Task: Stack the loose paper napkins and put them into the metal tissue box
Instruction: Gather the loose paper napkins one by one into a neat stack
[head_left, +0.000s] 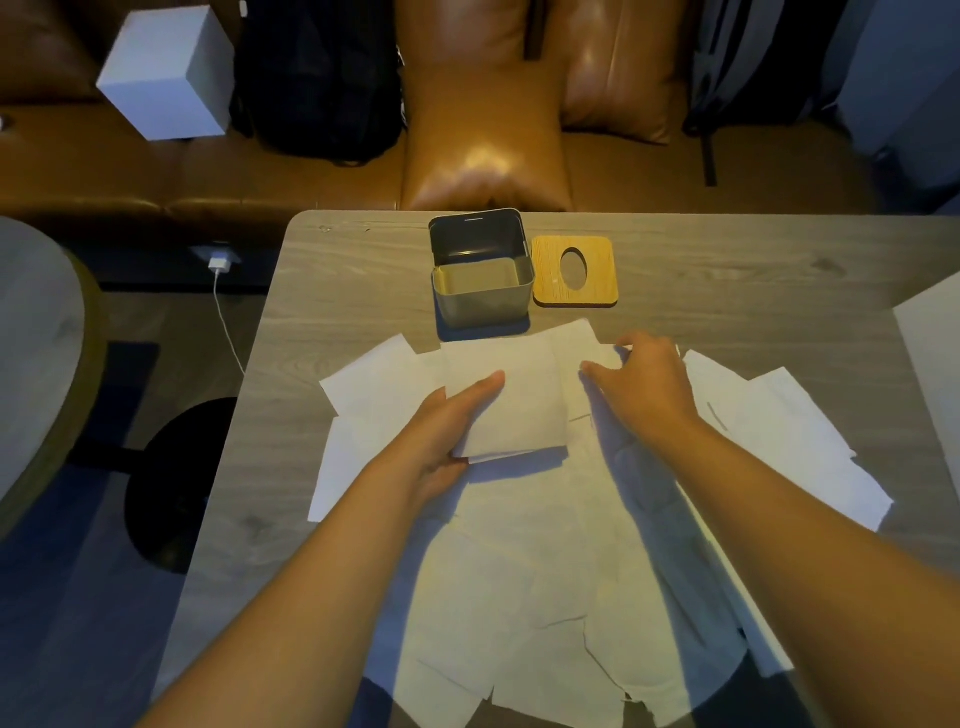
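Note:
Several loose white paper napkins (545, 571) lie spread over the near half of the wooden table (727, 270). My left hand (441, 436) holds a small stack of napkins (511, 405) lifted slightly off the pile, thumb on top. My right hand (644, 384) rests palm down on a napkin (571, 343) beside the stack, fingers spread. The open metal tissue box (480, 296) stands empty just beyond the napkins. Its wooden lid (574, 273), with an oval hole, lies flat to the right of the box.
A brown leather sofa (483, 156) runs behind the table with a white box (166, 73) and dark bags (317, 78) on it. A white sheet (935, 353) sits at the right table edge. A charger cable (223, 306) hangs at left, near a round table (36, 353).

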